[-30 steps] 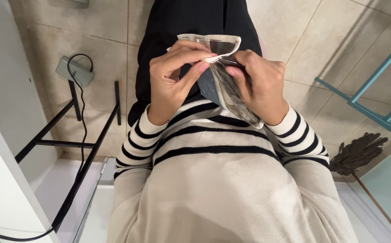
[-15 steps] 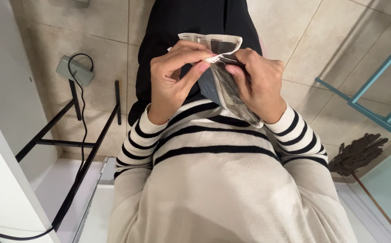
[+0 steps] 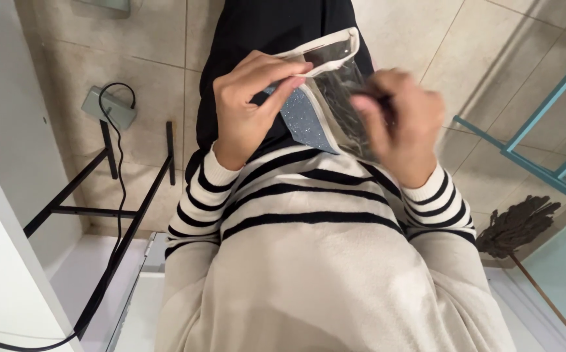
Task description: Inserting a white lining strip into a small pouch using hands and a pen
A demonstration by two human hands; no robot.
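Observation:
I hold a clear plastic pouch [image 3: 325, 62] with cream trim and a sparkly blue-grey panel up in front of my chest. My left hand [image 3: 247, 107] pinches its upper left edge between thumb and fingers. My right hand [image 3: 400, 120] is blurred with motion and sits against the pouch's right side, its fingers curled at the clear plastic. Below the hands are my cream sweater with black stripes and, past them, dark trousers.
Beige floor tiles lie below. A black metal frame [image 3: 107, 189] with a cable and a grey power adapter [image 3: 109, 107] stands at left. A teal metal frame [image 3: 524, 143] and a dark mop head [image 3: 514, 225] are at right.
My right hand has slid out to the right along the pouch and is now blurred. The pouch's top has tilted and opened wider. My left hand keeps its pinch.

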